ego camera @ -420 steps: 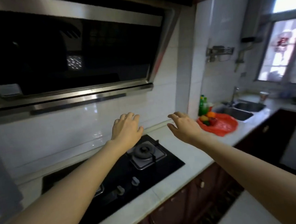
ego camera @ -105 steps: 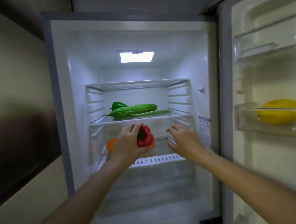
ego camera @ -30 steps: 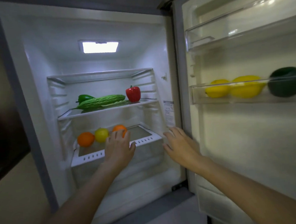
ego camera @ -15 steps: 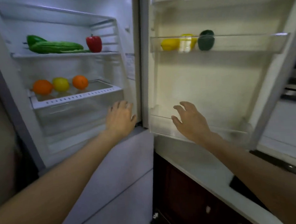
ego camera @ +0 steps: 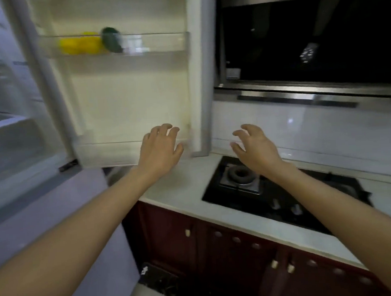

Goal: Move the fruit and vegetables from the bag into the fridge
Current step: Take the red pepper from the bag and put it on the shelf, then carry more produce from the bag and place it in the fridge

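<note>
Where the fridge door (ego camera: 126, 101) overhangs the counter (ego camera: 188, 190), left hand (ego camera: 159, 150) and right hand (ego camera: 256, 149), grips wide, empty.

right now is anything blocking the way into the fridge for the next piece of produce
Nothing visible does: the fridge door stands open, and both the left hand and the right hand are empty. The bag is out of view.

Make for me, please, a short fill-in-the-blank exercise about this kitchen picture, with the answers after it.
1. Both the left hand and the right hand are ____, holding nothing.
2. The fridge door stands ____.
3. In the door shelf, the dark green item sits beside fruit coloured ____.
4. The right hand is above the ____ burner.

Answers: empty; open; yellow; stove
</note>
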